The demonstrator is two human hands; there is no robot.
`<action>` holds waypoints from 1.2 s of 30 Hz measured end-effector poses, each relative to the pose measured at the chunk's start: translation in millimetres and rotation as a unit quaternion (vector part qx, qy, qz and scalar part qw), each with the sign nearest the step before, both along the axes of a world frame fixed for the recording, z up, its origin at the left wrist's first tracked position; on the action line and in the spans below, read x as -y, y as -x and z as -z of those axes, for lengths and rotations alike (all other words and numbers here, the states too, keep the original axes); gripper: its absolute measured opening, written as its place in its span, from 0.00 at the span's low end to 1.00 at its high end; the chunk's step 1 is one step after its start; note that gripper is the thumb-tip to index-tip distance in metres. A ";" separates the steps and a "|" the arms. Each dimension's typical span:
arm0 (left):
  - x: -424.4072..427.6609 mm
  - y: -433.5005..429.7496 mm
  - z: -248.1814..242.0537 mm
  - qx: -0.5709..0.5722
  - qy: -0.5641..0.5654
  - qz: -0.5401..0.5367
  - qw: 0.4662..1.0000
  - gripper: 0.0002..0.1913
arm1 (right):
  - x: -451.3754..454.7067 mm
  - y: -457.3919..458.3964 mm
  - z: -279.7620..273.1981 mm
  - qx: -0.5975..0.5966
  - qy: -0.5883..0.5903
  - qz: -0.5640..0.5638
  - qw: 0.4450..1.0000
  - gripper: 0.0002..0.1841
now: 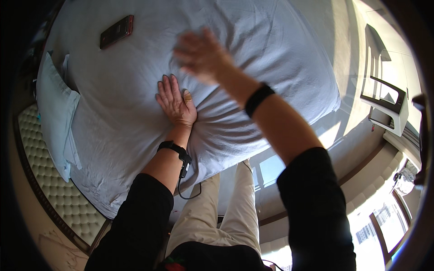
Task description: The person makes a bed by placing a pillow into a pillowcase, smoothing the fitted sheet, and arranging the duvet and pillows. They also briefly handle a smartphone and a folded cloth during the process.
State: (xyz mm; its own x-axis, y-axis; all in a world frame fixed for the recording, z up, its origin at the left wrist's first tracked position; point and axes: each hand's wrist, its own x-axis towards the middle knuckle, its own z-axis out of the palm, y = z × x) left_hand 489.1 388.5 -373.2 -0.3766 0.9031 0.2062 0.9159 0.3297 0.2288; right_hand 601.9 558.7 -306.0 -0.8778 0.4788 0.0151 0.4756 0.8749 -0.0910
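Note:
A grey-blue bed sheet (115, 91) covers the mattress before me, with folds fanning out to the right of my left wrist. My left hand (176, 101) lies flat on the sheet, fingers extended and thumb apart, and a tan bandage wraps the thumb. My right hand (203, 56) is blurred by motion over the sheet, farther up and to the right, fingers spread, holding nothing. Whether it touches the cloth I cannot tell. A black band circles each wrist; the left one carries a small box with a cable.
A dark smartphone (117, 32) with a red edge lies on the bed's far left. Light-blue pillows (56, 118) lean near the tufted headboard (64, 189). On the sunlit floor at right stands a white stool-like frame (390, 108). A window (390, 220) is at lower right.

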 end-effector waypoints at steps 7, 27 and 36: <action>-3.6 -4.6 -6.3 0.026 0.003 -0.009 1.000 0.32 | -118.2 -338.2 30.6 0.341 0.311 0.561 0.688 0.40; -1.8 -4.5 -0.2 0.045 0.009 -0.005 0.999 0.33 | 52.4 -459.2 0.7 0.392 0.523 0.531 0.540 0.45; -1.5 -4.0 4.0 0.041 -0.011 0.004 0.999 0.33 | 11.5 -219.6 -1.3 -0.054 0.094 0.249 0.962 0.30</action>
State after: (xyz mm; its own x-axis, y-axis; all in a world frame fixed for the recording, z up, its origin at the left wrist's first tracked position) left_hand 493.1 390.0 -377.2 -0.3856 0.9018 0.1952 0.8965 0.3162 0.3104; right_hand 821.4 547.1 -304.6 -0.5365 0.8432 -0.0351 0.8112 0.5038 -0.2970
